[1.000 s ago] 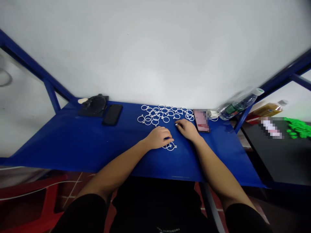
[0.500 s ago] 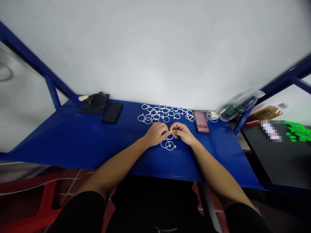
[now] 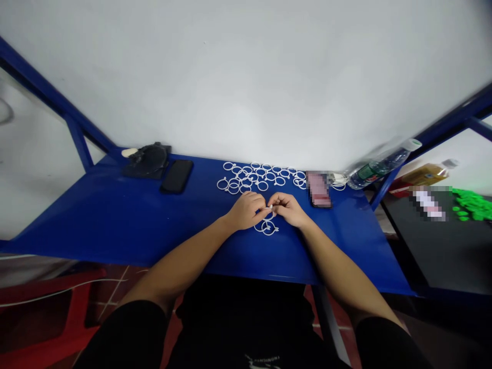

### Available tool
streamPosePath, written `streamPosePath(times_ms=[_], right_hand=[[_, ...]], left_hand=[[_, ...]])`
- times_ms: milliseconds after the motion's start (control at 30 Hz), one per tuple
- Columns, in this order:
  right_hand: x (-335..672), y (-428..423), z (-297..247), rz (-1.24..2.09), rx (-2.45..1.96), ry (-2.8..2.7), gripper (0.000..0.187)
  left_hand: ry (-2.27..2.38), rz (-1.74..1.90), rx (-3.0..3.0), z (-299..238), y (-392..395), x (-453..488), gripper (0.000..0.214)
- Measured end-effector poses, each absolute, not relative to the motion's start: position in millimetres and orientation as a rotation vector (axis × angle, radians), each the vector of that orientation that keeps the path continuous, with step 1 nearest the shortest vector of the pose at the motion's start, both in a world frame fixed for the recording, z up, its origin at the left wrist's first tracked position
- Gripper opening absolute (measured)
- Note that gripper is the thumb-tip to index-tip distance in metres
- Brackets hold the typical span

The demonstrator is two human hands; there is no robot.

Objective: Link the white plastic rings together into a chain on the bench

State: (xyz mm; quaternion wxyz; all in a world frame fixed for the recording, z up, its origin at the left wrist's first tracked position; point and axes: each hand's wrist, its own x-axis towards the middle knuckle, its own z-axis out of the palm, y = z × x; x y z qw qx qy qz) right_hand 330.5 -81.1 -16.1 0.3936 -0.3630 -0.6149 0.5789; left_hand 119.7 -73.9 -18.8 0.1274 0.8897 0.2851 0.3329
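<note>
Over the middle of the blue table (image 3: 115,220), my left hand (image 3: 248,210) and my right hand (image 3: 288,209) meet with fingers curled. Both pinch one small white plastic ring (image 3: 270,210) between their fingertips. Just below the hands a couple of linked white rings (image 3: 267,227) lie on the table. A spread of several loose white rings (image 3: 261,177) lies behind the hands, near the wall.
A black phone (image 3: 177,176) and a dark bundle (image 3: 148,160) lie at the back left. A phone with a pink screen (image 3: 319,188) and a lying plastic bottle (image 3: 378,165) are at the back right. Green pieces (image 3: 471,205) sit on a black surface at far right.
My right hand came back from the loose rings with one ring and met my left hand, which lifted off the linked rings. Both now pinch the ring together.
</note>
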Motion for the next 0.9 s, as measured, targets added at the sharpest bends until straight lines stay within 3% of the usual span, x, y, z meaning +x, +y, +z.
streamPosePath(times_ms=[633, 900], right_hand=[[330.3, -80.5, -18.4, 1.280, -0.943, -1.682, 0.006], [331.5, -80.1, -15.1, 1.196, -0.872, -1.845, 0.017]], left_hand=[[0.808, 0.936, 2.604, -21.9, -72.4, 120.5, 0.036], [0.718, 0.983, 2.614, -25.7, -73.4, 122.5, 0.032]])
